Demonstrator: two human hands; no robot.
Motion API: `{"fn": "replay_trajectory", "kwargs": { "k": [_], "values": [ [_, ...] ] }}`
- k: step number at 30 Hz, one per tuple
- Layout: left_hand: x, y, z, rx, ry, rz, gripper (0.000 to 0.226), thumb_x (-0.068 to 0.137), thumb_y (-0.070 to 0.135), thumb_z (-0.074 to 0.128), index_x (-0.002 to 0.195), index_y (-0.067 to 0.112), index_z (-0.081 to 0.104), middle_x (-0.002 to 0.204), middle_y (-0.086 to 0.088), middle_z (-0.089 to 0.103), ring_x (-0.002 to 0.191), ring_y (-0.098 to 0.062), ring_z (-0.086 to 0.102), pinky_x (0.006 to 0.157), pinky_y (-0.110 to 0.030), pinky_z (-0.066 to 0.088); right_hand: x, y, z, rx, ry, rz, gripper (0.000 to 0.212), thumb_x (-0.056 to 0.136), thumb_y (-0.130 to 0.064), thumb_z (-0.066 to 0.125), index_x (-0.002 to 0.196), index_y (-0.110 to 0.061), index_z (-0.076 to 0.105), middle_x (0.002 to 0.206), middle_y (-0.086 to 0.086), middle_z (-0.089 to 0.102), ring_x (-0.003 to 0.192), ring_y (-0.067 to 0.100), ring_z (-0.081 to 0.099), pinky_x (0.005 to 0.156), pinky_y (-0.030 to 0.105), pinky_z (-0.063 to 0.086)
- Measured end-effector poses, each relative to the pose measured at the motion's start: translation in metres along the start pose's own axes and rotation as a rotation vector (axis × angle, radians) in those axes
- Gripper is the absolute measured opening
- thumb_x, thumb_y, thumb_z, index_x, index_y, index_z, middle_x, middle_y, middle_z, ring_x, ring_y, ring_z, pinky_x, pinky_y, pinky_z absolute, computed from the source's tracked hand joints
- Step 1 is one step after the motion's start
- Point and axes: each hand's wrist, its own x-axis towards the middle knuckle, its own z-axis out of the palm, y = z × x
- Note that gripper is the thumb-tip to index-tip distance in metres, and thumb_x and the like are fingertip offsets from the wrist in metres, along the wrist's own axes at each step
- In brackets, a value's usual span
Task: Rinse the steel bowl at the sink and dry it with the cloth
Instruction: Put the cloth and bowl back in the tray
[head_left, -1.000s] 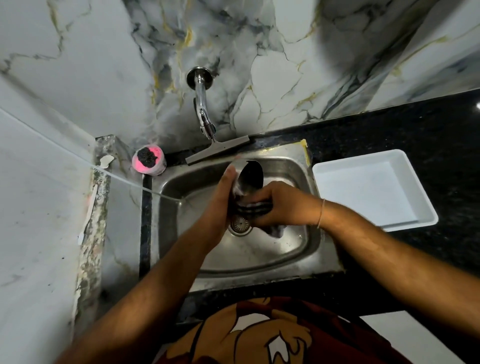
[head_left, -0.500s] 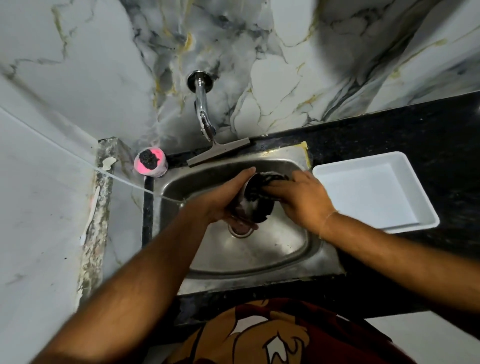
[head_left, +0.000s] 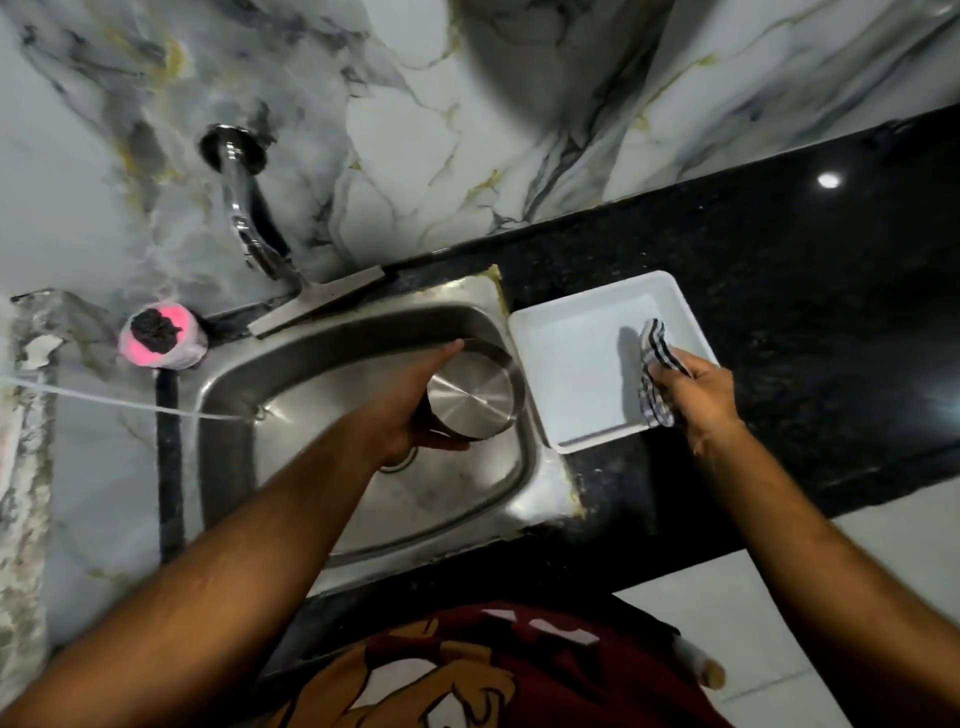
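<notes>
The steel bowl (head_left: 471, 394) sits gripped in your left hand (head_left: 410, 415) over the sink (head_left: 311, 364); your right hand (head_left: 696, 395), apart over the white tray (head_left: 571, 364), clutches the cloth (head_left: 655, 374).

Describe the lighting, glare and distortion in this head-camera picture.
Head view: dim, uneven light; a bright glare spot on the black counter; the steel bowl in the left hand shines; the cloth in the right hand shadows the white tray; wide-angle bending curves the counter edge.

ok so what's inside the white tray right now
Nothing lies in the white tray. The right hand holds the checked cloth over its right side, hiding that part of the floor.
</notes>
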Motion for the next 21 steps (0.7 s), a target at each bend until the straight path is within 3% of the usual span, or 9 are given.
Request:
{"fn": "replay_trajectory", "kwargs": {
  "k": [1, 3, 4, 6, 8, 10, 12, 16, 21],
  "values": [
    [0.006, 0.001, 0.012, 0.024, 0.04, 0.014, 0.102, 0.04, 0.082, 0.096, 0.127, 0.034, 0.072, 0.121, -0.014, 0.084, 0.101, -0.039, 0.083, 0.069, -0.049, 0.069, 0.009, -0.001, -0.004, -0.122, 0.077, -0.093, 0.035, 0.098, -0.005, 0.072, 0.131, -0.014, 0.079, 0.104, 0.018, 0.077, 0.072, 0.02, 0.075, 0.072, 0.034, 0.062],
    [0.016, 0.004, 0.035, 0.054, 0.06, 0.036, 0.077, 0.054, 0.083, 0.09, 0.115, 0.039, 0.076, 0.122, -0.009, 0.08, 0.1, -0.033, 0.081, 0.064, -0.043, 0.069, 0.024, -0.004, -0.008, -0.398, 0.146, -0.255, 0.041, 0.099, -0.004, 0.069, 0.137, -0.016, 0.076, 0.132, 0.011, 0.078, 0.121, 0.025, 0.074, 0.11, 0.038, 0.058],
    [0.022, 0.006, 0.047, 0.059, 0.056, 0.037, 0.059, 0.067, 0.079, 0.085, 0.111, 0.04, 0.078, 0.119, -0.008, 0.079, 0.096, -0.032, 0.083, 0.066, -0.043, 0.069, 0.034, -0.002, -0.01, -0.556, 0.134, -0.353, 0.045, 0.098, -0.001, 0.066, 0.142, -0.013, 0.073, 0.146, 0.011, 0.07, 0.14, 0.027, 0.064, 0.123, 0.038, 0.047],
    [0.037, 0.009, 0.067, 0.102, 0.056, 0.049, 0.041, 0.091, 0.066, 0.076, 0.118, 0.035, 0.074, 0.12, -0.009, 0.077, 0.094, -0.032, 0.084, 0.068, -0.044, 0.07, 0.049, 0.005, -0.01, -0.932, 0.024, -0.528, 0.056, 0.098, -0.006, 0.066, 0.153, -0.011, 0.061, 0.167, 0.014, 0.05, 0.161, 0.035, 0.038, 0.133, 0.042, 0.03],
    [0.054, 0.011, 0.085, 0.2, 0.054, 0.092, 0.039, 0.106, 0.053, 0.065, 0.132, 0.024, 0.064, 0.13, -0.013, 0.07, 0.101, -0.033, 0.079, 0.066, -0.041, 0.07, 0.055, 0.013, -0.002, -1.223, -0.134, -0.542, 0.071, 0.102, -0.027, 0.068, 0.166, -0.014, 0.041, 0.178, 0.013, 0.026, 0.168, 0.037, 0.017, 0.135, 0.05, 0.022],
    [0.07, 0.014, 0.106, 0.385, 0.089, 0.179, 0.038, 0.112, 0.045, 0.056, 0.138, 0.016, 0.059, 0.135, -0.016, 0.066, 0.107, -0.032, 0.073, 0.069, -0.042, 0.071, 0.061, 0.021, 0.003, -1.326, -0.236, -0.466, 0.076, 0.109, -0.043, 0.056, 0.173, -0.017, 0.023, 0.182, 0.012, 0.01, 0.17, 0.036, 0.004, 0.136, 0.053, 0.015],
    [0.087, 0.018, 0.126, 0.622, 0.149, 0.301, 0.036, 0.115, 0.036, 0.051, 0.139, 0.011, 0.06, 0.137, -0.021, 0.066, 0.118, -0.038, 0.069, 0.093, -0.056, 0.066, 0.067, 0.025, 0.003, -1.317, -0.284, -0.428, 0.074, 0.114, -0.046, 0.044, 0.174, -0.016, 0.014, 0.183, 0.013, 0.003, 0.169, 0.037, -0.001, 0.137, 0.052, 0.01],
    [0.117, 0.025, 0.16, 0.872, 0.205, 0.354, 0.046, 0.118, 0.022, 0.043, 0.161, 0.007, 0.05, 0.165, -0.021, 0.054, 0.152, -0.038, 0.051, 0.129, -0.048, 0.037, 0.078, 0.022, -0.001, -1.237, -0.321, -0.372, 0.067, 0.117, -0.04, 0.036, 0.174, -0.018, 0.011, 0.183, 0.012, -0.001, 0.17, 0.035, -0.007, 0.137, 0.049, 0.004],
    [0.139, 0.027, 0.172, 0.984, 0.185, 0.31, 0.058, 0.114, 0.011, 0.049, 0.169, 0.007, 0.034, 0.176, -0.019, 0.039, 0.161, -0.036, 0.037, 0.132, -0.039, 0.027, 0.082, 0.019, -0.002, -1.031, -0.327, -0.307, 0.058, 0.118, -0.032, 0.034, 0.174, -0.025, 0.018, 0.184, 0.005, 0.001, 0.17, 0.024, -0.01, 0.138, 0.046, 0.001]
  ]
}}
